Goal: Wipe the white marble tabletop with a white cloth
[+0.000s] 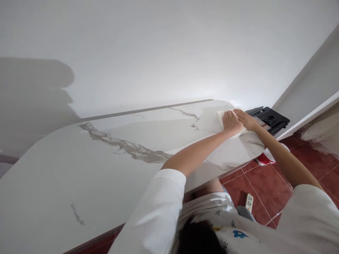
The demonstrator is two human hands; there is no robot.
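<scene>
A folded white cloth [220,115] lies on the far right end of a white marble-patterned tabletop [156,135]. My left hand [232,122] presses down on the cloth, its fingers bent and close together over it. Right beside it, my right hand [247,120] rests at the cloth's right edge, with fingers stretched out flat towards the left hand. Parts of the cloth are hidden beneath both hands.
Just past the tabletop's right end is a black appliance [271,118], perhaps a portable stove. A white wall [159,53] runs along the far edge. On the red tiled floor [261,181] lie a power strip [249,202] and a red-and-white item [266,157].
</scene>
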